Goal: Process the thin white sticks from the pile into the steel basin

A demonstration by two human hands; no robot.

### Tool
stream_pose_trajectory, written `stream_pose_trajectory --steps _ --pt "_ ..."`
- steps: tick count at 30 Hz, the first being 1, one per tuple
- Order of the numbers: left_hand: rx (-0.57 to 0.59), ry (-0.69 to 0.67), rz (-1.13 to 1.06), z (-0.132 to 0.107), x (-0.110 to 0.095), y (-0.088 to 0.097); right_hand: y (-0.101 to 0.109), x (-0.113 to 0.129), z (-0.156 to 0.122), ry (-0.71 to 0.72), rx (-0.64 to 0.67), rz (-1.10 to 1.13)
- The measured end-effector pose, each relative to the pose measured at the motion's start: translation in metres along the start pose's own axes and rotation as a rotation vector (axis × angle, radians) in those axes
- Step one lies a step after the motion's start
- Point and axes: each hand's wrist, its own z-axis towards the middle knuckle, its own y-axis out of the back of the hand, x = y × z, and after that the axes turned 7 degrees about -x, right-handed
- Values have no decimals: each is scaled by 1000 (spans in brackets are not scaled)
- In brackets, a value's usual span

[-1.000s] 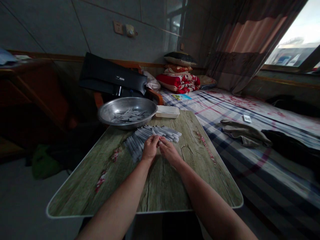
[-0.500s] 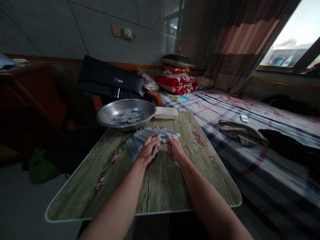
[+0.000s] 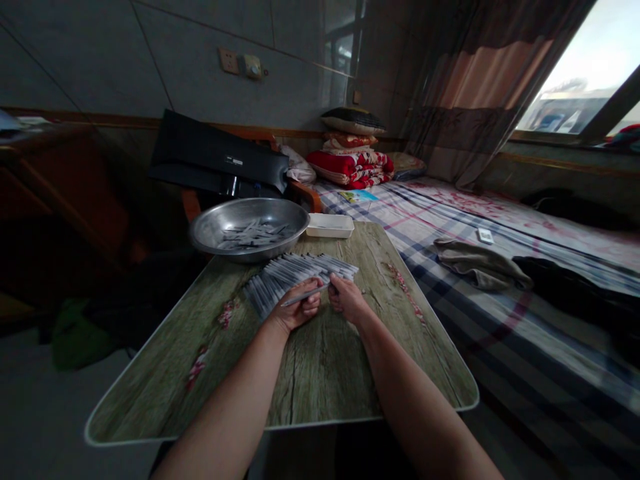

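My left hand (image 3: 298,309) is shut on a slim grey stick (image 3: 305,295), which lies crosswise, its far tip near my right hand. My right hand (image 3: 347,299) sits at the near edge of a fanned pile of similar grey sticks (image 3: 295,275), its fingertips on or beside them. Whether those fingers pinch anything is hidden. Both hands rest over a wood-patterned table (image 3: 320,363). Beyond the pile, a steel basin (image 3: 249,217) holds more sticks, and a white rectangular tray (image 3: 330,226) stands beside it.
The table's far end meets a bed with a checked sheet (image 3: 425,220) on the right, holding a folded grey cloth (image 3: 480,265) and a dark garment (image 3: 565,287). Red bedding (image 3: 347,167) is stacked behind. A black flat object (image 3: 217,157) leans on a wooden chair at the back.
My left hand has drawn a stick out of the pile and turned it from upright to crosswise. My hands have moved slightly apart, and the view has tilted slightly.
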Motion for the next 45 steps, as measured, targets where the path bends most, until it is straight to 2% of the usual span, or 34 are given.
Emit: stream_pose_trajectory --steps 6,9,12,14,18,21,24,27,31,34,39,42,45 --pt "-112 -134 -29 0 3 -8 0 -1 2 -16 -61 106" --pt "-230 -238 47 4 7 -9 -1 -2 3 -20 -66 117" --pt "-337 -398 88 9 11 -9 -5 -4 1 33 -72 81" --pt "-348 -441 83 11 13 -8 -8 -3 -1 99 -70 63" --pt "-375 -428 56 12 12 -6 -11 0 -4 166 -77 118" --pt "-390 -420 61 12 12 -4 -10 0 -4 103 -115 133" --pt "-374 -439 74 13 13 -3 -7 -2 -2 52 -85 51" --pt "-380 -454 70 14 14 -3 -7 -2 -2 69 -35 9" --pt "-390 -441 60 14 13 -3 -10 2 -3 96 -75 65" --pt "-393 -433 65 14 14 -3 -10 3 -4 53 -105 84" --pt "-378 -456 74 14 14 -3 -9 -1 -4 73 -55 -8" --pt "-394 -451 59 14 14 -3 -9 0 -5 110 -37 52" --pt "-397 -444 57 14 14 -3 -10 1 -4 71 -67 110"
